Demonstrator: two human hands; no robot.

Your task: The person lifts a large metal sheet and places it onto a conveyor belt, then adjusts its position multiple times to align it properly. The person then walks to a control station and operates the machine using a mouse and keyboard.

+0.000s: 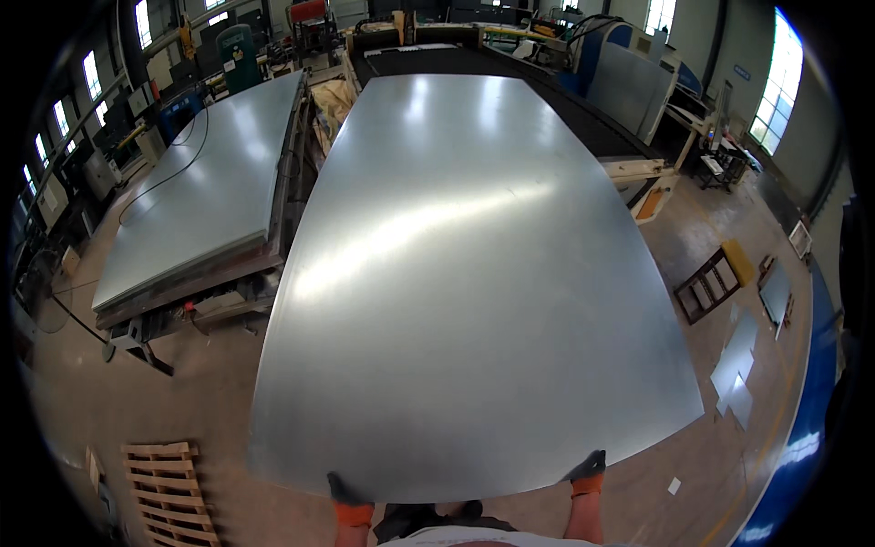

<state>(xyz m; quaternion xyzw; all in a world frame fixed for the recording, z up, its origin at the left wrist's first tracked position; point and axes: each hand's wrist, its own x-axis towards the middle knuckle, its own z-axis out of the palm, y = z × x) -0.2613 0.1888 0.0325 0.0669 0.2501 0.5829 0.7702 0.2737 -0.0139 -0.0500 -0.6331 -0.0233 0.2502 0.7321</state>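
Observation:
A very large, shiny grey metal sheet [465,273] stretches away from me across the middle of the view. Both my hands wear dark gloves with orange cuffs. My left hand [344,493] grips the sheet's near edge at the lower left, fingers curled over the rim. Further right along the same near edge, my right hand [586,468] holds on. The far end of the sheet reaches toward a dark cutting-machine bed [547,73].
A stack of similar metal sheets [200,191] lies on a low frame to the left. A wooden pallet [169,492] lies on the floor at lower left. On the right floor lie a small brown frame [707,284] and flat metal offcuts [740,369]. Machines line the back.

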